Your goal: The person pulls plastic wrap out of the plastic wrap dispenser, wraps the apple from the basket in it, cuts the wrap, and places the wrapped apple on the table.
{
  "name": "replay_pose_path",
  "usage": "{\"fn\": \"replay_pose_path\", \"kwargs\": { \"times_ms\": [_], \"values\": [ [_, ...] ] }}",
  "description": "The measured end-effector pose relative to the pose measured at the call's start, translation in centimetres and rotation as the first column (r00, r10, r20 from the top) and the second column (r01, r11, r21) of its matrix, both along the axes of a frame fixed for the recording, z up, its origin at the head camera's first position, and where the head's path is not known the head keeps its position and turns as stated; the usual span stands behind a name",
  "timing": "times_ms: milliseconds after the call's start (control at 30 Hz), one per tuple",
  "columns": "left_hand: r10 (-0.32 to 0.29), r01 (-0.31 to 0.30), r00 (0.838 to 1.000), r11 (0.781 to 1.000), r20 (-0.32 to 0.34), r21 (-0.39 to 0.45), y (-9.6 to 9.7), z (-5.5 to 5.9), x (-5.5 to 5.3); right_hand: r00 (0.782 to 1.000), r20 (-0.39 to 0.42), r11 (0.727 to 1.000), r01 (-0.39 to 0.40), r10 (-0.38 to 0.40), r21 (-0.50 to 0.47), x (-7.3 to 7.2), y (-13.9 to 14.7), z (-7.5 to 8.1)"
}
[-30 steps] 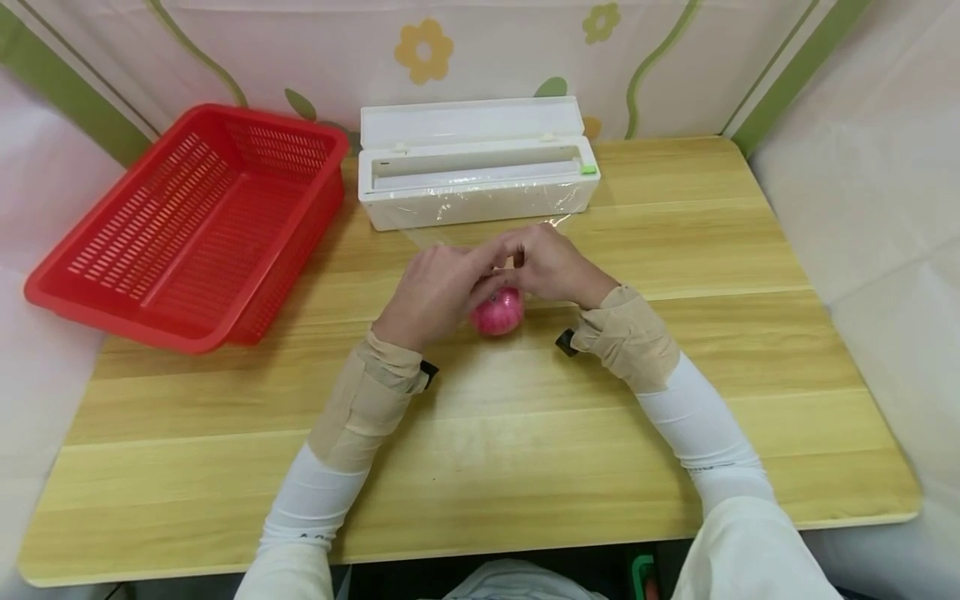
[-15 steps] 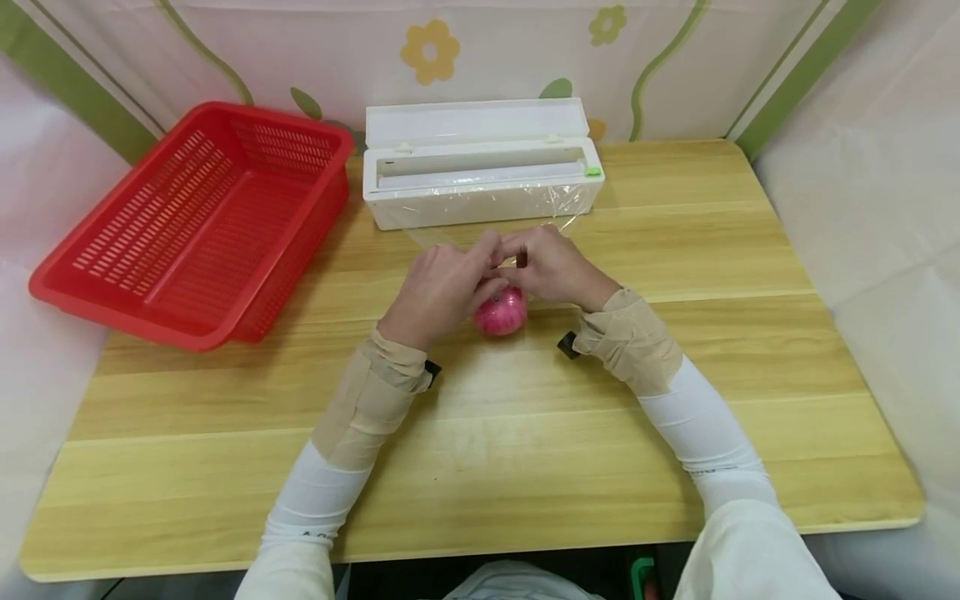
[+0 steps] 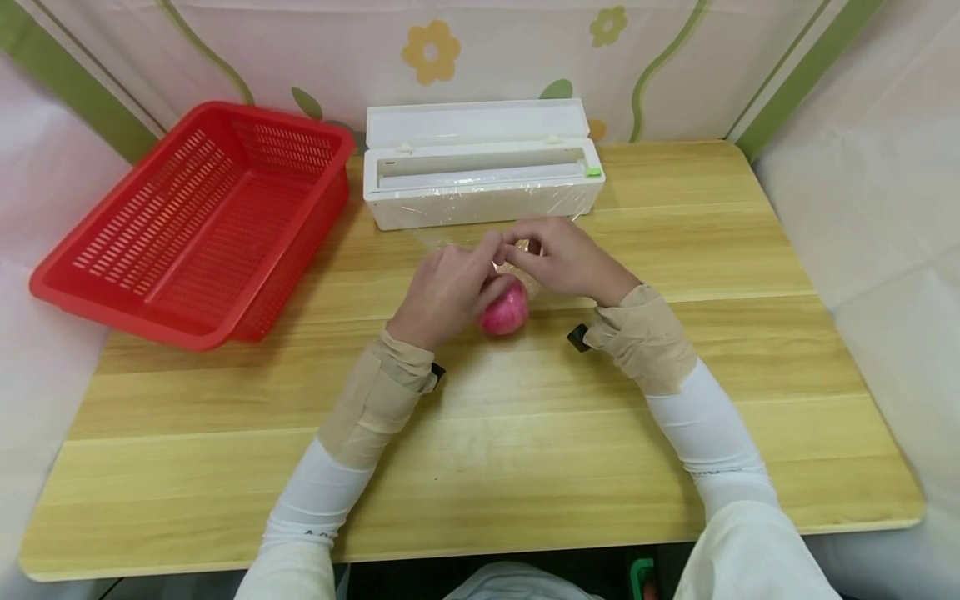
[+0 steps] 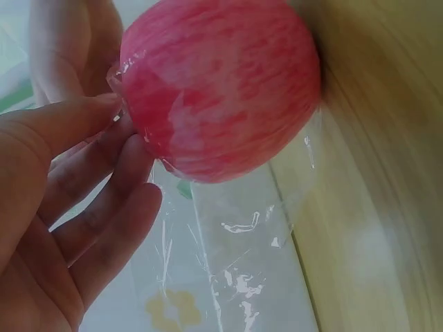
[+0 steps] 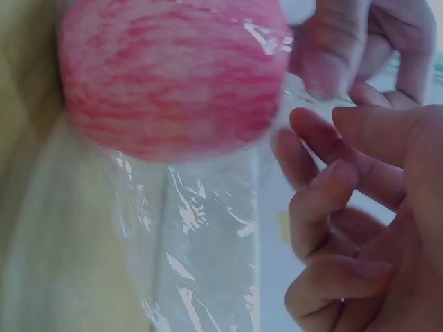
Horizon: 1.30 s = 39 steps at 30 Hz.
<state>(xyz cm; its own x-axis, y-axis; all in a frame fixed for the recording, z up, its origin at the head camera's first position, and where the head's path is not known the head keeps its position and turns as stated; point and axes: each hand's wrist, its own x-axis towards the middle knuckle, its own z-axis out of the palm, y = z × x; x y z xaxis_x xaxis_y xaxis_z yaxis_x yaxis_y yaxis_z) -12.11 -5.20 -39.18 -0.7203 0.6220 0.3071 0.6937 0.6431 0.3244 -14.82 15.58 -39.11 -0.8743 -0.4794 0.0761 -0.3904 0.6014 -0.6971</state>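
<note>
"Near the middle of the desk (image 3: 525,467) sits one apple (image 3: 505,314), just below the left hand (image 3: 442,292) and beside the right hand (image 3: 570,258). How are the fingers set?"

"The left thumb and finger pinch clear film (image 4: 246,283) at the apple's side. The right fingers are bent close by; I can't tell whether they catch any of it."

"What room do they have?"

"Wood runs from the apple to the near edge and out to the right edge, both well apart from it. Toward the back edge stands the white box (image 3: 487,208), with film stretching from it to the apple. The red basket (image 3: 262,292) takes the left rear and hides part of the left edge; a narrow strip of wood separates it from the box."

"And the count?"

"One apple, one basket, one box with one roll (image 3: 480,177) inside, one raised lid (image 3: 476,125), one green tab (image 3: 592,172). Two hands."

"Surface and room?"

"Pale planks, rounded at the front corners. Behind hangs pale cloth (image 3: 502,50) printed with flowers (image 3: 414,56) and leaves (image 3: 557,89); white sheeting (image 3: 862,250) closes the right side."
</note>
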Motion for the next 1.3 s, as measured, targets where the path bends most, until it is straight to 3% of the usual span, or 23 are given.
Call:
{"fn": "replay_pose_path", "kwargs": {
  "times_ms": [100, 267, 400, 567, 800, 1033, 1200, 1300],
  "values": [
    [-0.005, 0.005, 1.000, 1.000, 0.020, 0.005, -0.1, 0.1, 0.0, 0.999, -0.015, 0.996, 0.034, -0.033, 0.078, 0.2, 0.6, 0.6],
    [-0.036, 0.036, 0.997, 0.999, 0.063, 0.007, -0.2, 0.2, -0.1, 0.995, 0.102, 0.976, -0.024, 0.002, 0.219, 0.3, 1.4, 1.0],
    [-0.071, 0.072, 0.994, 0.997, 0.080, -0.008, -0.3, 0.3, -0.1, 0.980, 0.183, 0.963, -0.121, 0.077, 0.240, 0.3, 1.4, 1.1],
    [-0.076, 0.082, 0.992, 0.995, 0.098, -0.054, -0.5, 0.8, 0.0, 0.978, 0.182, 0.955, -0.147, 0.101, 0.257, 0.3, 1.2, 1.3],
    [-0.095, 0.110, 0.985, 0.989, 0.143, -0.103, -1.0, 1.1, -0.1, 0.963, 0.224, 0.959, -0.197, 0.151, 0.203, 0.3, 1.5, 1.0],
    [-0.182, 0.209, 0.962, 0.970, 0.201, -0.124, -1.4, 1.0, -0.1, 0.942, 0.286, 0.969, -0.219, 0.178, 0.117, -0.3, 2.3, 0.1],
    [-0.225, 0.249, 0.957, 0.961, 0.183, -0.122, -1.7, 0.7, -0.1, 0.914, 0.330, 0.970, -0.244, 0.234, -0.011, -0.6, 2.7, -0.2],
    [-0.228, 0.252, 0.957, 0.960, 0.181, -0.120, -1.9, 0.7, 0.0, 0.910, 0.317, 0.963, -0.265, 0.266, -0.047, -0.7, 2.6, -0.3]
  ]
}}
